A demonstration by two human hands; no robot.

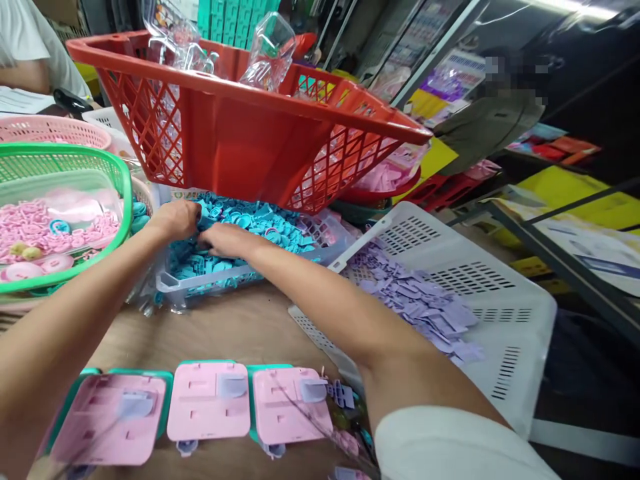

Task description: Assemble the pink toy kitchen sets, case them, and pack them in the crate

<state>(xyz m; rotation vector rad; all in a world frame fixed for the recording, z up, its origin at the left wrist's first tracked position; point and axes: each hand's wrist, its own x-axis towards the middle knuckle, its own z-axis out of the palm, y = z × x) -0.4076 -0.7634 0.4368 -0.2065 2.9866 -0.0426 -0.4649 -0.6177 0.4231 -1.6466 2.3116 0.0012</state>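
Grip impossible to tell, left hand [179, 219] and right hand [223, 240] dip among blue pieces [263, 223] in a clear tray [235, 273] before the red basket [250, 137]; pink panels [207, 403] lie farther in front of it, lilac pieces [420, 300] to its front right.

"Where do we look from?"
"Head-worn single view, forward and down. We see left hand [177, 220] and right hand [223, 240] left of centre, tabletop [235, 320] close below, red basket [245, 133] just beyond."
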